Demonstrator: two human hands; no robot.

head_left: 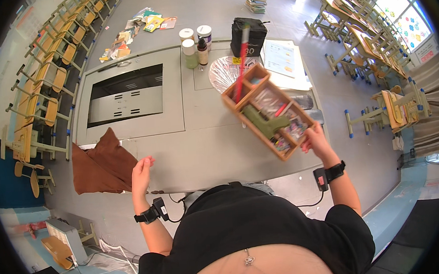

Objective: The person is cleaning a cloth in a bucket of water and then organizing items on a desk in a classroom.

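My right hand (317, 142) grips the near right corner of a wooden compartment box (258, 135). The box sits at a slant over the right half of the grey desk (205, 153) and looks slightly blurred; I cannot tell if it touches the top. Inside are an olive-green pistol-shaped object (265, 122), a red marker-like item (280, 110) and many small colourful pieces (297, 127). A long red stick (242, 66) stands up from one compartment. My left hand (142, 175) holds nothing, fingers loosely curled, beside a folded brown cloth (102, 168) at the desk's left front.
Behind the box are a round foil-like disc (223, 75), a black bag (248, 37) and papers (280, 59). A pump bottle (202, 52) and several jars (190, 54) stand at the back. A recessed opening (126, 95) lies left. Desks and chairs (372, 44) line both sides.
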